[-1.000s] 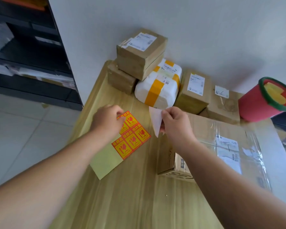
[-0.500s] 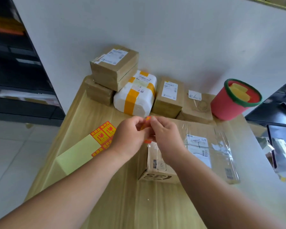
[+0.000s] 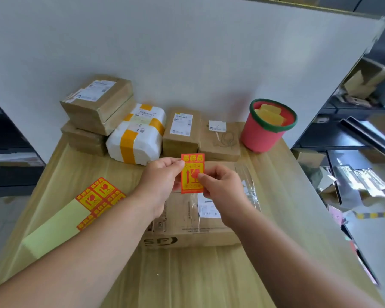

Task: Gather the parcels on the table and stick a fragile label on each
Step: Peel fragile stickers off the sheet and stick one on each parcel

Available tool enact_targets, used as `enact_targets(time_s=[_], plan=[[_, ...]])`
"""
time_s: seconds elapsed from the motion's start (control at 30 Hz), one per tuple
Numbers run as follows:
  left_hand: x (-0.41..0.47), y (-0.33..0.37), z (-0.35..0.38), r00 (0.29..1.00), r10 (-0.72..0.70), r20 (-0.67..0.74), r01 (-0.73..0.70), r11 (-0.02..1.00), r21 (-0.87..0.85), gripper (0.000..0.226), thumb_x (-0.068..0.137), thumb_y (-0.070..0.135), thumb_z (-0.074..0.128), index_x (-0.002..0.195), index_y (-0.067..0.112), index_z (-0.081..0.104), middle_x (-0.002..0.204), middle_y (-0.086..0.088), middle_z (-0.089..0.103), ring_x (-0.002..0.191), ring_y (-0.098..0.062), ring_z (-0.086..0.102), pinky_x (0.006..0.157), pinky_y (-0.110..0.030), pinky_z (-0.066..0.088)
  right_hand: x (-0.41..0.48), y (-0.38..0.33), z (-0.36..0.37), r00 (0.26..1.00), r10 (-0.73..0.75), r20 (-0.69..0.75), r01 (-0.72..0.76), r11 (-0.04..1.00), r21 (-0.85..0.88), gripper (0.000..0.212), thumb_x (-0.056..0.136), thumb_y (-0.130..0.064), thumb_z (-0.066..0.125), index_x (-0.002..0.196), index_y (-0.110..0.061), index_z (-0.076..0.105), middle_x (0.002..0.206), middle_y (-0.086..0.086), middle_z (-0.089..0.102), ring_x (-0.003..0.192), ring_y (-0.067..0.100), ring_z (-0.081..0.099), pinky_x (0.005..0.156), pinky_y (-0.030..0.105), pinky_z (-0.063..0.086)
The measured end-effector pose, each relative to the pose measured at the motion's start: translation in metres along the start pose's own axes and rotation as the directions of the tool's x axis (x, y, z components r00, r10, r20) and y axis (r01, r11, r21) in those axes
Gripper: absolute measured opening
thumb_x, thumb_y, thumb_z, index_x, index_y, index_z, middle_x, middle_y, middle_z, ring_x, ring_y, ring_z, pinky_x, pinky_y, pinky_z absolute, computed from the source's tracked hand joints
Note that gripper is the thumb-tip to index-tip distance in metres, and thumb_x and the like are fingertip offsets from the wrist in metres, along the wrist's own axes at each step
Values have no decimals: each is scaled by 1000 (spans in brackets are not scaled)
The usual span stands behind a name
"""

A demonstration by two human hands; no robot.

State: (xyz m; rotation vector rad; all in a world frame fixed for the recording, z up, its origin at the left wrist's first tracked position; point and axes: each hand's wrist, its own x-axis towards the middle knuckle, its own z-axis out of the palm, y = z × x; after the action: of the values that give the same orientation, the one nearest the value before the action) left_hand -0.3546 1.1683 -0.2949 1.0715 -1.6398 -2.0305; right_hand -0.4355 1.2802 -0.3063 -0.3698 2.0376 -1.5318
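Wooden surface (image 3: 187, 274) by a white wall (image 3: 187, 52): left grip (image 3: 158, 183) and right grip (image 3: 222, 192) both pinch one label (image 3: 192, 160) above the big parcel (image 3: 198, 232); label sheet (image 3: 60, 223) lies left of it.

Only arms and hands can be seen. The left arm (image 3: 87, 252) is bare from the left hand (image 3: 158, 181) back to the picture's edge. The right arm (image 3: 287, 258) behind the right hand (image 3: 222, 194) is bare too. Both hands are bare.
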Motion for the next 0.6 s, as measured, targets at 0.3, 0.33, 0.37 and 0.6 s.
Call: enact_targets(time_s=[0.3, 0.33, 0.37, 0.6], plan=[[5, -13, 70, 999, 51, -18, -48, 986, 162, 12, 92, 10, 59, 86, 18, 66, 90, -9, 72, 82, -23, 67, 74, -34, 56, 15, 26, -59, 997, 61, -45, -57, 995, 86, 18, 91, -11, 61, 73, -15, 61, 66, 4, 64, 54, 13, 57, 57, 31, 48], [7, -14, 76, 997, 78, -25, -71, 975, 210, 13, 91, 10, 59, 86, 19, 66, 89, -8, 71, 80, -20, 66, 68, -29, 54, 17, 28, -65, 997, 62, -47, -57, 994, 91, 16, 91, -10, 61, 75, -13, 61, 65, 3, 62, 51, 10, 55, 55, 29, 46], [10, -15, 82, 994, 102, -26, -91, 961, 260, 13, 91, 10, 60, 86, 19, 66, 88, -6, 70, 78, -17, 65, 65, -26, 52, 19, 31, -71, 997, 64, -46, -60, 994, 90, 14, 91, -9, 60, 77, -11, 62, 64, 3, 61, 51, 10, 53, 55, 27, 45], [40, -16, 117, 995, 100, 12, -96, 893, 439, 22, 85, 12, 67, 106, 18, 61, 96, -5, 67, 87, -20, 66, 84, -42, 55, 49, 41, -108, 995, 94, -26, -92, 992, 90, 11, 91, -4, 60, 85, -11, 66, 75, 11, 67, 64, 20, 57, 63, 35, 51]])
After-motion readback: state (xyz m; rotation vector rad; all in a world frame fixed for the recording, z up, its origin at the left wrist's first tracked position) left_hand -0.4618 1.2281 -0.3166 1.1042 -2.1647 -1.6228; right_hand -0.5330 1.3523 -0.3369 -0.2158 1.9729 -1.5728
